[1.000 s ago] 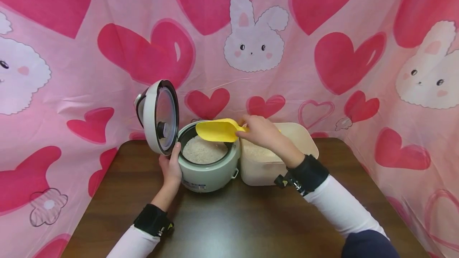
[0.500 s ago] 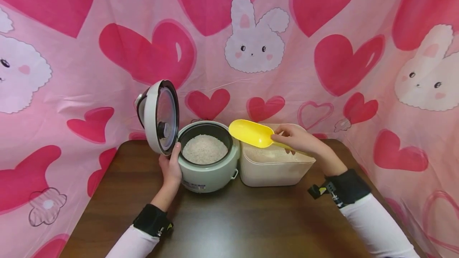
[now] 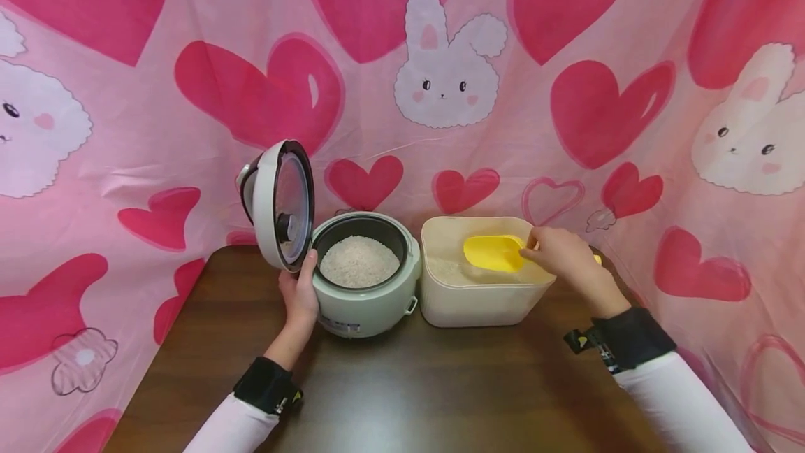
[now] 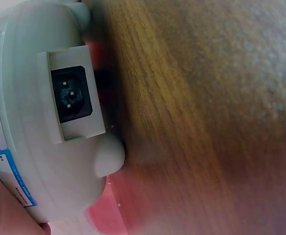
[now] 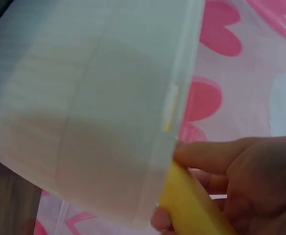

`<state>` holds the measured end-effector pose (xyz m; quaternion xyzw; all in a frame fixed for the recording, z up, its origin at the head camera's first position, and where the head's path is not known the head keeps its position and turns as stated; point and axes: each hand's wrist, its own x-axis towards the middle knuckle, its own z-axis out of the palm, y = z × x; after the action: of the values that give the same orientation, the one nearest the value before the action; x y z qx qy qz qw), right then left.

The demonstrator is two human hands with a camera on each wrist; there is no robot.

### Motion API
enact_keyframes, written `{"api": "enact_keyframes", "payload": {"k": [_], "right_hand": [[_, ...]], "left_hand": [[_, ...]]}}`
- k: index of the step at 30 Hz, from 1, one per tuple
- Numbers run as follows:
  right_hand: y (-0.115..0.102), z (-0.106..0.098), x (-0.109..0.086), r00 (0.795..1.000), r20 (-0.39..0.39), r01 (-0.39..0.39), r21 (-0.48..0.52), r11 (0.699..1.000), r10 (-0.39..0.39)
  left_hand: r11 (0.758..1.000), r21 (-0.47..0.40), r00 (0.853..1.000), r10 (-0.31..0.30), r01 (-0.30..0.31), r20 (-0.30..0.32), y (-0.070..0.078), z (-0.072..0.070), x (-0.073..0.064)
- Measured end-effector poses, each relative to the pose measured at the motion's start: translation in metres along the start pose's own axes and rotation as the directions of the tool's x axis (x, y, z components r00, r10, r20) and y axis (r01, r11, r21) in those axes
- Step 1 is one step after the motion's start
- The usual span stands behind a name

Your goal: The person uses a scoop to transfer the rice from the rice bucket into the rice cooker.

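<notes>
A pale green rice cooker (image 3: 367,313) stands on the table with its lid (image 3: 267,212) tipped up to the left. White rice (image 3: 358,262) lies in its dark pot. My left hand (image 3: 300,299) grips the cooker's left side below the lid, thumb at the rim; some fingers are hidden. In the left wrist view the power socket (image 4: 73,93) shows. My right hand (image 3: 562,255) holds a yellow scoop (image 3: 493,252) by its handle (image 5: 191,203), over the bin's right rim. The scoop's bowl is inside the cream rice bin (image 3: 478,306), just above the rice; contact is unclear.
Cooker and bin stand side by side, nearly touching, toward the back of the dark wooden table (image 3: 402,390). Behind them hangs a pink cloth (image 3: 371,110) with hearts and rabbits. The raised lid stands close above my left hand.
My right hand has carried the yellow scoop from over the rice cooker to the right and down into the rice bin. The left hand has stayed at the cooker.
</notes>
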<state>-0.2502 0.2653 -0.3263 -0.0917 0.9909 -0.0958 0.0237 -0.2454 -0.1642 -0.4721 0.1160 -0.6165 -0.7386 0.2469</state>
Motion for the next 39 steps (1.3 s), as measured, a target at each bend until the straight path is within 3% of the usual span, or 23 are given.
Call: {"api": "enact_keyframes", "payload": {"k": [8,13,19,29,34,39], "right_hand": [[-0.009,0.028,0.012,0.999,-0.036,-0.027,-0.145,0.989,0.022],[-0.016,0.041,0.019,0.999,-0.004,-0.051,-0.112,0.992,0.05],[-0.022,0.051,0.026,1.0,0.019,-0.019,-0.119,0.993,0.021],[-0.029,0.05,0.032,0.995,0.102,0.008,0.059,0.998,-0.014],[-0.037,0.048,0.034,0.982,0.19,-0.018,0.196,0.98,-0.02],[-0.039,0.044,0.04,0.967,0.254,-0.043,0.255,0.966,-0.024]], "left_hand": [[1.0,0.003,1.0,-0.01,0.01,0.003,-0.003,-0.001,-0.004],[1.0,0.008,1.0,0.0,0.0,0.004,-0.003,0.0,-0.003],[1.0,0.003,1.0,0.004,-0.004,0.009,-0.004,0.001,-0.001],[0.999,-0.017,0.999,0.038,-0.038,-0.02,-0.002,0.003,0.001],[1.0,-0.014,1.0,0.019,-0.02,-0.023,-0.001,0.003,0.0],[1.0,-0.007,1.0,0.007,-0.007,-0.018,-0.001,0.002,0.002]]}}
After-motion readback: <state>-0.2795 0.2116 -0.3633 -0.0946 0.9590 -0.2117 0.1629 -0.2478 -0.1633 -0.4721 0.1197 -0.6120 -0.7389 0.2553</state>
